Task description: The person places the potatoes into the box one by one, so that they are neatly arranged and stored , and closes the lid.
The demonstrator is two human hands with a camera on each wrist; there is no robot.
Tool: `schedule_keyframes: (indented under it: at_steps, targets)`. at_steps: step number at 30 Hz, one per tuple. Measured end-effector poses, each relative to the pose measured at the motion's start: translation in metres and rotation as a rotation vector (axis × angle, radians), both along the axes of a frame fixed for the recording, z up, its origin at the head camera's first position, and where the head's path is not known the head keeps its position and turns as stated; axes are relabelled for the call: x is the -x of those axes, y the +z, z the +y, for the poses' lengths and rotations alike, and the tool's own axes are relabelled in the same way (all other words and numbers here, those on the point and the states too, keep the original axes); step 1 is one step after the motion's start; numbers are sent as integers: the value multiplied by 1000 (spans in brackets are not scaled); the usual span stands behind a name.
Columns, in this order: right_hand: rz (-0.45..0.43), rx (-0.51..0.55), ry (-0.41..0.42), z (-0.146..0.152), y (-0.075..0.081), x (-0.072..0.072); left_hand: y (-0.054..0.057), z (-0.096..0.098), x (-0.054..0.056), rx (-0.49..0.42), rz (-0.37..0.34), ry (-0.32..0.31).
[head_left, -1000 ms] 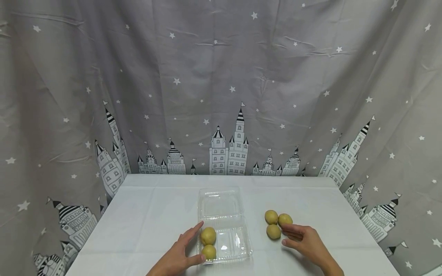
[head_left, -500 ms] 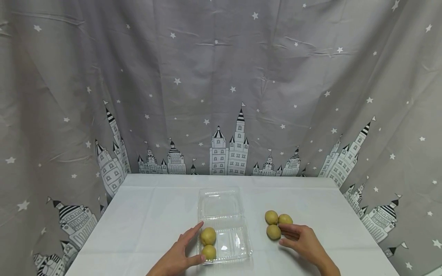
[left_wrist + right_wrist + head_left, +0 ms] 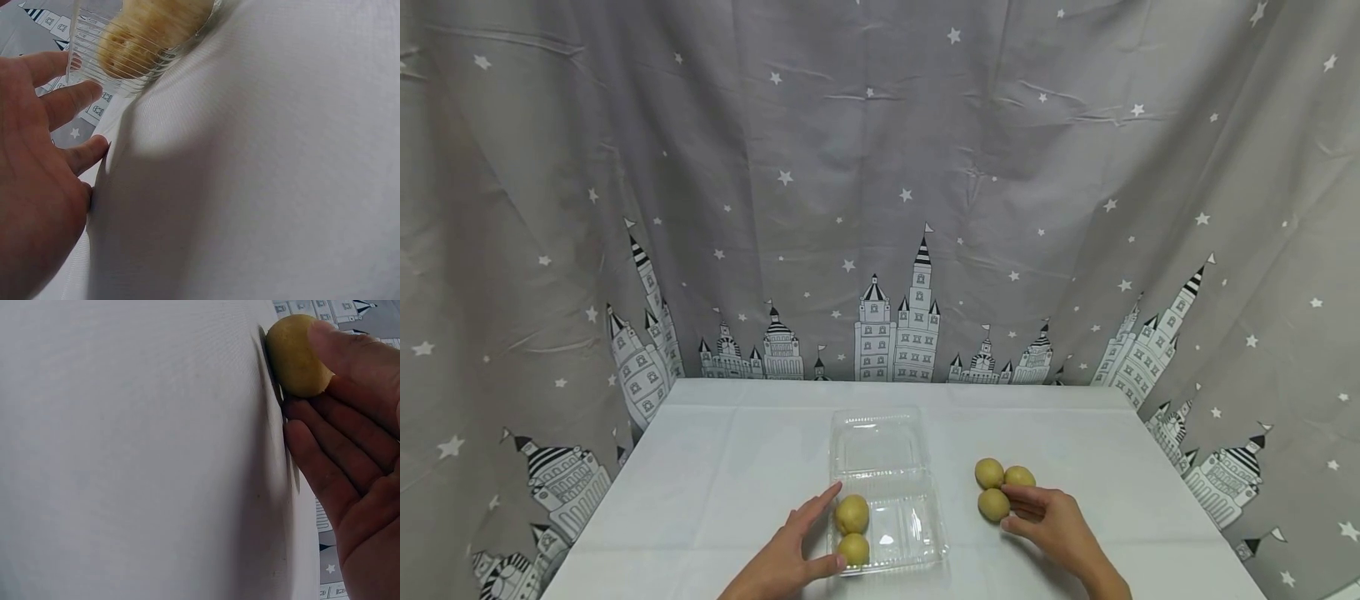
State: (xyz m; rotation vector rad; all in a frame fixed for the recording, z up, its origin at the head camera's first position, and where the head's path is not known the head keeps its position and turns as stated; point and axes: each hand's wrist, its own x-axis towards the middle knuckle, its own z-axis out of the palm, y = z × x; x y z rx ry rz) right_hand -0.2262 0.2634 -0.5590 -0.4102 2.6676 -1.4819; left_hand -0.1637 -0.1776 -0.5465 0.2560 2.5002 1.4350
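Observation:
A clear plastic clamshell box (image 3: 906,533) lies with its lid laid back on the table, two yellow potatoes (image 3: 852,513) along its left side. My left hand (image 3: 786,554) spreads its fingers beside the box's left wall, thumb at the front corner. Through the ribbed wall, a potato (image 3: 128,53) shows in the left wrist view. To the right sit three more potatoes in a cluster. My right hand (image 3: 1060,529) holds the nearest potato (image 3: 993,505) between thumb and fingers; the right wrist view shows the thumb against this potato (image 3: 297,359), which still rests on the table.
The other two potatoes (image 3: 989,472) of the cluster lie just behind the held one. White cloth covers the table (image 3: 737,467). A grey curtain (image 3: 880,167) with stars and castles hangs behind it and along both sides.
My right hand has moved a little to the left, and its thumb and fingers have come up to the nearest potato. The left hand and the box have stayed put.

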Motion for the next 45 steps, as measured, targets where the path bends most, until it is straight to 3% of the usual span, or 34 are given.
schedule_keyframes:
  at_steps: [12,19,23,45]
  targets:
    - [32,-58,-47,-7,1,0,1,0,-1,-2,0,-1]
    - [11,-66,-48,-9,3,-1,1,0,-1,12,17,-4]
    - [2,-62,-53,-10,4,-2,2,0,0,15,-10,10]
    - [66,-84,-55,-12,4,-3,3,1,-1,-1,-10,-2]
